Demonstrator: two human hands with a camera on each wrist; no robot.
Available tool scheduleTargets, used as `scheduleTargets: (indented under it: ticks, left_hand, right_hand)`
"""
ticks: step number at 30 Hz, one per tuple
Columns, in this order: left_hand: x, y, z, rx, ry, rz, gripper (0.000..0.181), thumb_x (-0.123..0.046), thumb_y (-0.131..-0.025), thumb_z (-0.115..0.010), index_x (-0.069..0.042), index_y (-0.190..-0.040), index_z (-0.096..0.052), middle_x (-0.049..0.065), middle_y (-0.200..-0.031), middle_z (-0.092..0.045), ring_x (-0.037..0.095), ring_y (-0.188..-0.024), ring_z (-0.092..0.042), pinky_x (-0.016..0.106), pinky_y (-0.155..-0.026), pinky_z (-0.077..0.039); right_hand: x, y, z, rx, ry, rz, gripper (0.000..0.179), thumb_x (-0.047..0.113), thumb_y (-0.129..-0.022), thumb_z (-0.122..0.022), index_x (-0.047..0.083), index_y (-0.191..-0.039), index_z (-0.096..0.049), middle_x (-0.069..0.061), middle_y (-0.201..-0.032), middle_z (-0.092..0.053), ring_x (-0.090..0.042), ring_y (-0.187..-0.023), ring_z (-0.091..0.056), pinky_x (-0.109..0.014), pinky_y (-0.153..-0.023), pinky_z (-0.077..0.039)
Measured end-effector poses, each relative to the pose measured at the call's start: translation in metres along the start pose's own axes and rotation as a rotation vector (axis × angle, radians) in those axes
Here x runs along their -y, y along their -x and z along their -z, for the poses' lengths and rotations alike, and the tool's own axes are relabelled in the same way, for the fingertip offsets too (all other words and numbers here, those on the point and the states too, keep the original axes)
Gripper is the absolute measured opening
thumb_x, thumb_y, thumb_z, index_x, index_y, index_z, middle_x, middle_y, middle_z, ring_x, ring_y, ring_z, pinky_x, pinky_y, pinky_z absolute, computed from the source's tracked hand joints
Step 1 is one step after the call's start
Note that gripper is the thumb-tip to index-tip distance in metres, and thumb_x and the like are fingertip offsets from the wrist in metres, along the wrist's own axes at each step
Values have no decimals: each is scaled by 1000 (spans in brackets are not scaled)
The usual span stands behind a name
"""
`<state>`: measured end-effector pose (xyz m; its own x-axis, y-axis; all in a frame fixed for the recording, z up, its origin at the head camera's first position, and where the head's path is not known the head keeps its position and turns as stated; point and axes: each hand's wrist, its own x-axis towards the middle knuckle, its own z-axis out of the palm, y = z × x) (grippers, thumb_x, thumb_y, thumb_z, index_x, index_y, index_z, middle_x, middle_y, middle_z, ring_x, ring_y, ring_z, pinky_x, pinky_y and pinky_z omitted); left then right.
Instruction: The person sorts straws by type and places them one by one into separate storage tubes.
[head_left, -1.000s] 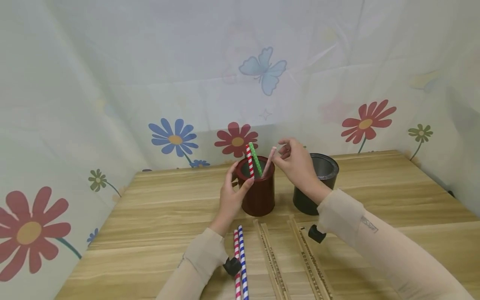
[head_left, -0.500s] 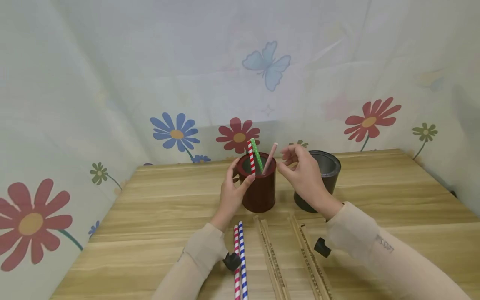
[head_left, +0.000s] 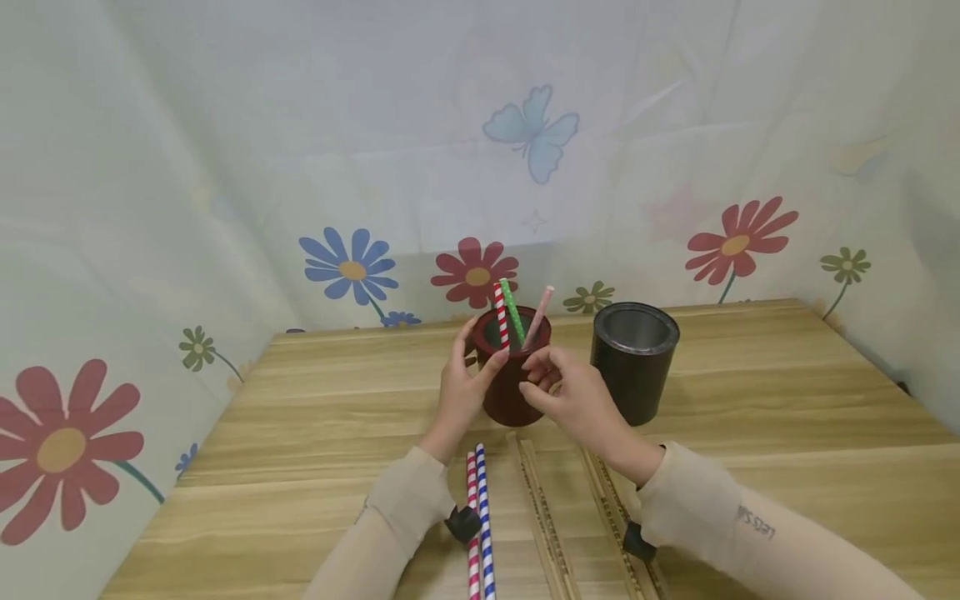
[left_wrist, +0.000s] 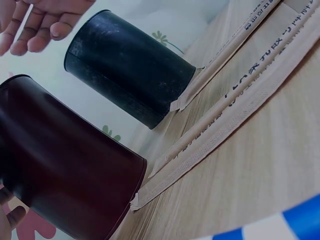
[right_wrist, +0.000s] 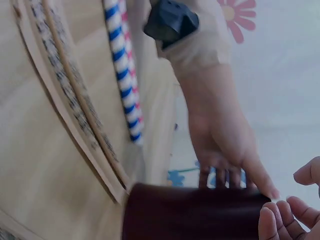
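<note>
A dark red can (head_left: 517,392) stands upright on the table. My left hand (head_left: 459,392) holds it from the left, thumb near the rim and fingers round the far side. Out of the can's mouth lean a red-and-white striped straw (head_left: 502,321), a green dotted straw (head_left: 513,310) and a pale pink straw (head_left: 538,317). In front of the can's right side is my right hand (head_left: 573,396), its fingers loosely bent with nothing between them. The right wrist view shows the left hand (right_wrist: 225,145) against the can (right_wrist: 195,215).
A black can (head_left: 633,367) stands to the right. Nearer me lie a pink-striped straw (head_left: 472,567), a blue-striped straw (head_left: 486,533) and several paper-wrapped sticks with printing (head_left: 551,525). A flowered curtain (head_left: 375,150) hangs behind the wooden table (head_left: 337,400).
My right hand has moved away from the pink straw's top, then down and left to the front of the red can. The left hand has kept its hold.
</note>
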<state>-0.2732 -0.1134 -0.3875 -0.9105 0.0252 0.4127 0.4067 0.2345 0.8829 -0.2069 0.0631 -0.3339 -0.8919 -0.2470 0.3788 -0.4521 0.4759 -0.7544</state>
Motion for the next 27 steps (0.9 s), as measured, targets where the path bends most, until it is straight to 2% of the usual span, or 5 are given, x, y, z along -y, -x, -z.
scheduleTargets:
  ticks: [6,18,20,23,27]
  left_hand:
    - [0,-2,1,-12,5,-9,85,-65,-80,-63,-22,-147,-34,12,-138,-54,29,-128,-47,53,-104,-37]
    - [-3,2,0,7,12,21,66,-21,-91,-65,-19,-148,-33,15,-139,-52,32,-130,-45,54,-106,-36]
    - [-12,4,1,13,13,30,66,-15,-91,-64,-14,-149,-32,18,-139,-51,35,-130,-44,56,-106,-35]
    - [-12,3,1,12,4,31,66,-19,-91,-64,-15,-148,-32,18,-139,-52,34,-129,-45,55,-106,-35]
    - [-3,1,-1,-1,-2,12,70,-40,-88,-67,-21,-147,-35,12,-137,-54,28,-127,-47,51,-105,-38]
  right_hand:
    - [1,9,-19,95,-19,-2,21,11,-86,-69,1,-103,-61,-6,-87,-64,-10,-73,-57,-20,-64,-50]
    - [-7,23,-54,230,45,1,22,13,-84,-71,3,-101,-62,-7,-89,-65,-14,-76,-59,-19,-66,-48]
    - [-8,22,-58,253,58,9,24,13,-83,-72,1,-101,-61,-7,-88,-64,-15,-76,-59,-20,-66,-47]
    - [-8,22,-62,297,63,6,26,13,-83,-72,0,-102,-61,-7,-88,-64,-14,-75,-57,-21,-65,-47]
    - [-12,21,-69,334,70,-4,26,12,-83,-71,-2,-102,-60,-8,-86,-64,-13,-74,-54,-23,-64,-45]
